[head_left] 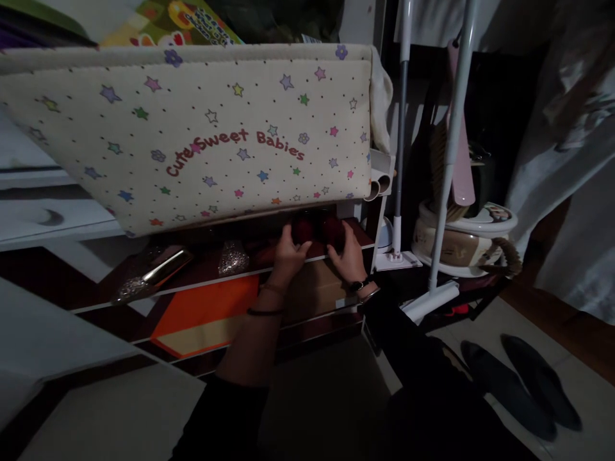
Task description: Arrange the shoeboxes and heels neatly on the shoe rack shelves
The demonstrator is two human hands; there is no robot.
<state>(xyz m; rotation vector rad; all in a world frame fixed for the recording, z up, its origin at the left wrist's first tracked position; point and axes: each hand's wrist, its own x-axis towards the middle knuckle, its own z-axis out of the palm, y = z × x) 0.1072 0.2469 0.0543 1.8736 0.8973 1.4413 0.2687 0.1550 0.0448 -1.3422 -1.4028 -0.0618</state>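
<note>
On the upper rack shelf [263, 256], under the fabric bin, sits a pair of dark red shoes with rounded ends, dim in the shadow. My left hand [289, 251] wraps round the side of the left shoe [303, 228], thumb toward the front. Around the outer side of the right shoe [331, 230] curls my right hand [349, 257]. The far fingers of both hands are hidden. Left of them on the same shelf stand a glittery silver shoe [234, 258] and a shoe with a shiny gold part [168, 266].
A cream fabric bin [240, 134] with stars overhangs the shelf. Below lie an orange box [206, 304] and a brown cardboard box [312, 288]. Mop poles [451, 141], a pink brush [461, 147] and a ceramic pot [446, 246] stand right. Dark slippers [509, 387] lie on the floor.
</note>
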